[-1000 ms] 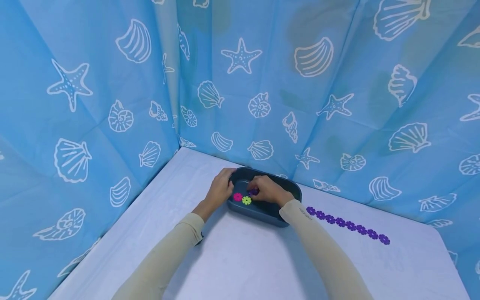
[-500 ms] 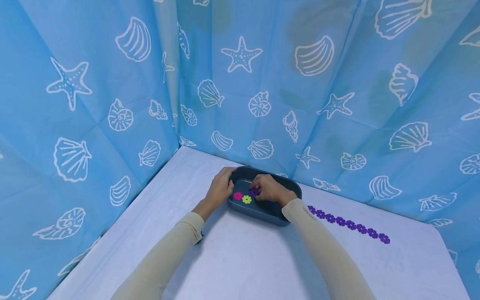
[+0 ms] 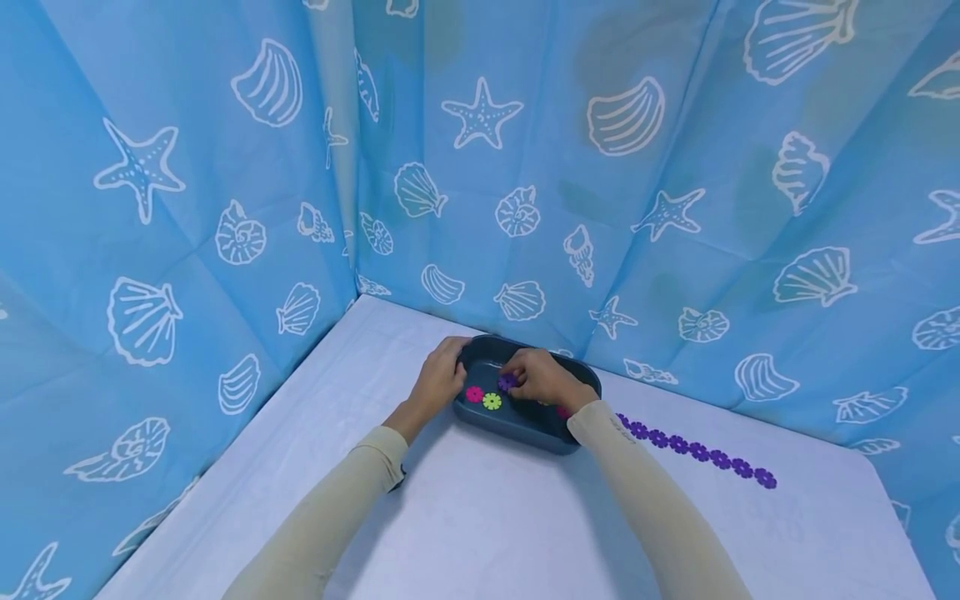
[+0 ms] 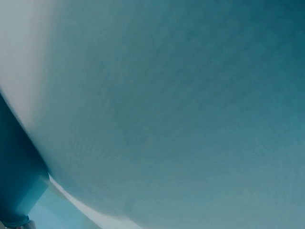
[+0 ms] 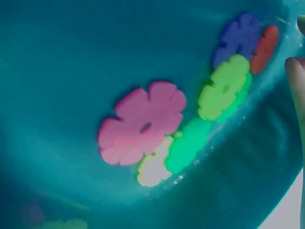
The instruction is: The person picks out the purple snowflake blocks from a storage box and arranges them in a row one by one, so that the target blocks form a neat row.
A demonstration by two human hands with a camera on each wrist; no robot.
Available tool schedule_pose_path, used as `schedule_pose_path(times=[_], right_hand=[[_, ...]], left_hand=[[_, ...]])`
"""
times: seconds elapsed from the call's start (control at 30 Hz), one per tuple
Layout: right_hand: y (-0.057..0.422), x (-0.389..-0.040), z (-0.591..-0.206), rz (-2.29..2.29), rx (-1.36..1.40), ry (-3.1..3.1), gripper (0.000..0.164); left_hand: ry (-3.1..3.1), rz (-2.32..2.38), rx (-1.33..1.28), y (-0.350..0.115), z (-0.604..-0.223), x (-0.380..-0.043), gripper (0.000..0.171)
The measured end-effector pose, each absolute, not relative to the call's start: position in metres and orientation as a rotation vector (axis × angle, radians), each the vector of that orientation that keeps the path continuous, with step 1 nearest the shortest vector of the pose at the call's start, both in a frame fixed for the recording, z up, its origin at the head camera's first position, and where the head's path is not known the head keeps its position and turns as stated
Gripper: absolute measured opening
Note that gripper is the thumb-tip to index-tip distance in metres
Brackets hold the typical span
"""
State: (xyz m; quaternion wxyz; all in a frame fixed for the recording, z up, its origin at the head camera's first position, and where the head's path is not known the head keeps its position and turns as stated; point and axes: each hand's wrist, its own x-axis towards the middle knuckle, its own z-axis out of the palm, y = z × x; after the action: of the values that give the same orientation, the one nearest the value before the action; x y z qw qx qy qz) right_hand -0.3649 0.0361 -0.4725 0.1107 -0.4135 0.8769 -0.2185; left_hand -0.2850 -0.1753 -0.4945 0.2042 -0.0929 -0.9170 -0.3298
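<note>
My left hand [image 3: 438, 377] grips the left end of a dark blue-grey plastic tub [image 3: 517, 435] by its rim. Inside the tub, my right hand [image 3: 546, 379] pinches a purple flower-shaped disc [image 3: 507, 382] at its fingertips. Beside that disc lie a pink flower disc [image 3: 474, 394] and a yellow-green flower disc [image 3: 492, 402]. The right wrist view shows more discs along the tub's wall: a large pink one [image 5: 143, 125], a green one [image 5: 189, 143], a purple one [image 5: 239, 37] and a red one [image 5: 265, 49]. Fingertips [image 5: 295, 71] show at that view's right edge.
To the tub's right, a row of several joined purple flower discs [image 3: 699, 452] lies on the white-covered table [image 3: 480, 517]. A blue shell-print curtain [image 3: 480, 208] rises behind the table. The left wrist view is filled by a blurred teal surface [image 4: 167, 119].
My right hand has shifted slightly to the right inside the tub, and the purple disc at its fingertips shows more clearly. The left hand keeps its place on the rim.
</note>
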Motion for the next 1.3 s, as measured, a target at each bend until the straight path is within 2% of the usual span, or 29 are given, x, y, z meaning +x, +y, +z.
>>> schedule_pose_path(times=[0.33, 0.73, 1.07, 1.3], right_hand=[[0.049, -0.363, -0.447, -0.895, -1.132, 2.630, 0.033], [0.100, -0.358, -0.415, -1.069, -1.142, 2.762, 0.031], [0.168, -0.347, -0.419, -1.118, -0.996, 2.875, 0.036], [0.234, -0.335, -0.425, -1.054, -0.735, 2.976, 0.040]], left_hand=[[-2.577, -0.925, -0.228, -0.173, -0.495, -0.284, 0.045], [-2.575, -0.918, -0.207, -0.169, -0.492, -0.281, 0.045], [-2.577, -0.923, -0.218, -0.168, -0.492, -0.279, 0.045], [-2.600, -0.935, -0.193, -0.166, -0.489, -0.279, 0.045]])
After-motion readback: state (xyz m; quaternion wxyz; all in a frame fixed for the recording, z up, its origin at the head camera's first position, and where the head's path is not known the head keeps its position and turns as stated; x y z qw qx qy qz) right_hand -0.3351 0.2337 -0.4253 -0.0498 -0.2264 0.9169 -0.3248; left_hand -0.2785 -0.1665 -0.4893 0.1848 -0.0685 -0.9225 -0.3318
